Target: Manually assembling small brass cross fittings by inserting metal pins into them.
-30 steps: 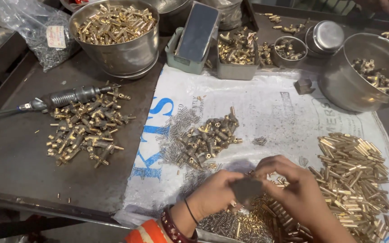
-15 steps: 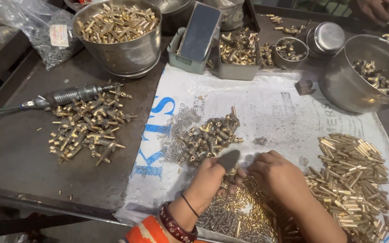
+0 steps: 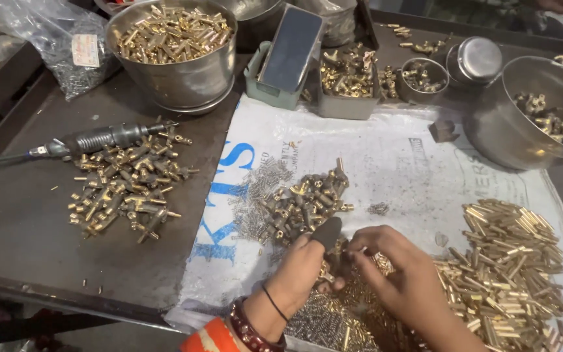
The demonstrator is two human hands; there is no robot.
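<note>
A: Hands?
B: Low centre. Left hand pinches a small dark block; right hand has fingertips closed together beside it, over loose brass pins, likely for quick picking.
A: What's between them?
B: Can't tell, too small. Brass tube pile cut off lower right.

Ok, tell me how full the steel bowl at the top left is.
Full. The steel bowl is heaped with brass fittings up to its rim, some poking above it.
</note>
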